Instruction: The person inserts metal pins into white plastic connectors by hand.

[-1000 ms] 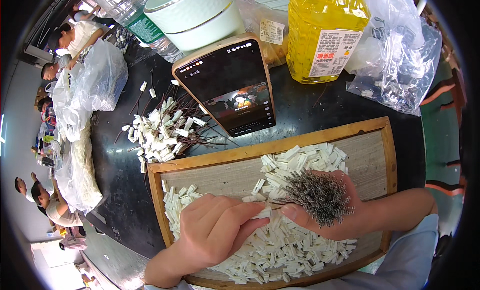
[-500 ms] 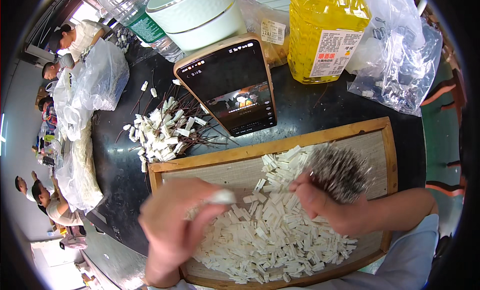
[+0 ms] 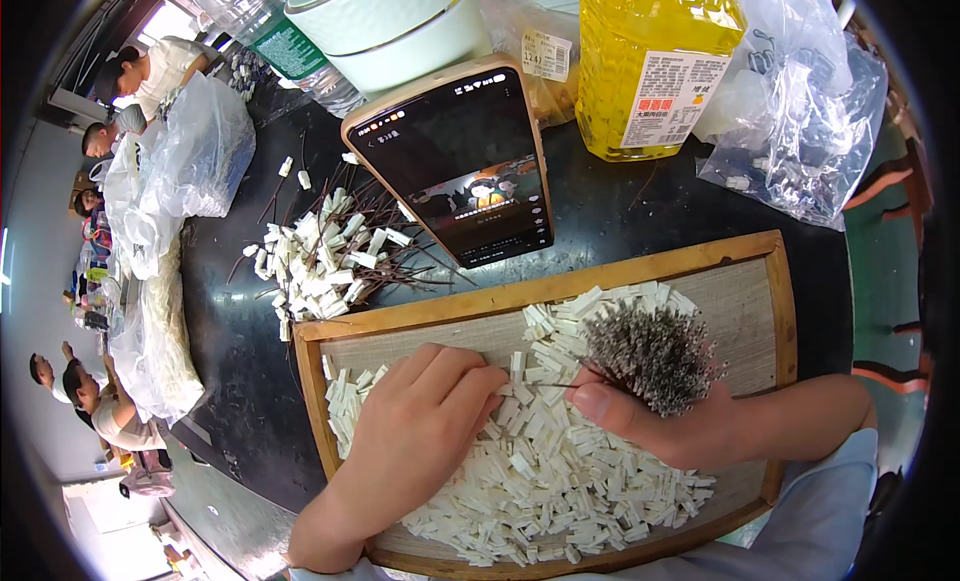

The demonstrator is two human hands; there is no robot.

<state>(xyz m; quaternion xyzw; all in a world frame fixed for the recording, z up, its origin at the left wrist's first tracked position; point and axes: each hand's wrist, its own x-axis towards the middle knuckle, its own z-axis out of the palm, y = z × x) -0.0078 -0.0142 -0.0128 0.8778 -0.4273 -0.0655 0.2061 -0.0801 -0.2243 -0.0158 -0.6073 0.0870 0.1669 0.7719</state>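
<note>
My right hand [image 3: 665, 436] is closed round a dense bundle of thin dark wires with metal-tipped ends [image 3: 650, 356]. One dark wire [image 3: 553, 385] sticks out leftward from its thumb and finger. My left hand [image 3: 425, 416] is pinched at that wire's far end, over the tray. A small white plastic connector [image 3: 507, 389] shows at its fingertips, mostly hidden by the fingers. Beneath both hands, many loose white connectors [image 3: 560, 481] are heaped in a wood-framed tray [image 3: 540, 293].
Past the tray's far left corner lies a pile of white connectors on dark wires [image 3: 325, 261]. A phone [image 3: 460, 171] leans on a white lidded container [image 3: 390, 41]. Behind are a yellow bottle [image 3: 640, 71] and plastic bags [image 3: 790, 121]. Other people [image 3: 160, 76] sit at left.
My left hand has moved from the tray's left side rightward to the single wire, its fingers curling in. The right hand's wire bundle has shifted slightly left and stopped blurring.
</note>
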